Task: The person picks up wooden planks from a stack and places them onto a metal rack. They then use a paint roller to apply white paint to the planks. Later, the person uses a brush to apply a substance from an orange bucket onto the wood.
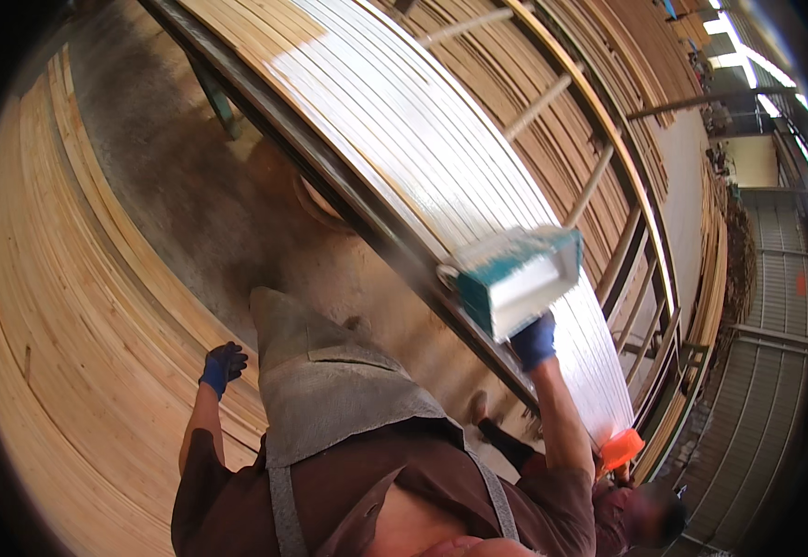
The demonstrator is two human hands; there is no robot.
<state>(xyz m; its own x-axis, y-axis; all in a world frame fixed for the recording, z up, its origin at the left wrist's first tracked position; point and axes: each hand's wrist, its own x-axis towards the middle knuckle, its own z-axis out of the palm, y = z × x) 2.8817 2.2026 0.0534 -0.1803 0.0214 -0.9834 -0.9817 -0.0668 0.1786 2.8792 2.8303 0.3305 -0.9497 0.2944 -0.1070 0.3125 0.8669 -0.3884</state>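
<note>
My right hand [534,342], in a blue glove, grips the near end of a teal box-shaped trough [491,302] with a white, paint-smeared inside. The trough is over a row of narrow wooden boards [269,28] laid side by side. Much of that row wears a wet, shiny white coat [404,111]; bare wood shows at the far end. My left hand [223,364], also in a dark blue glove, hangs with loosely bent fingers and nothing visible in it. It is beside a stack of long pale boards [97,306].
A dark metal rail [329,190] edges the coated boards. Beyond them stands a rack with round crossbars [538,107] and more timber. At the lower right another person [622,511] is near an orange object [622,449]. Dusty concrete floor [167,176] lies between the stacks.
</note>
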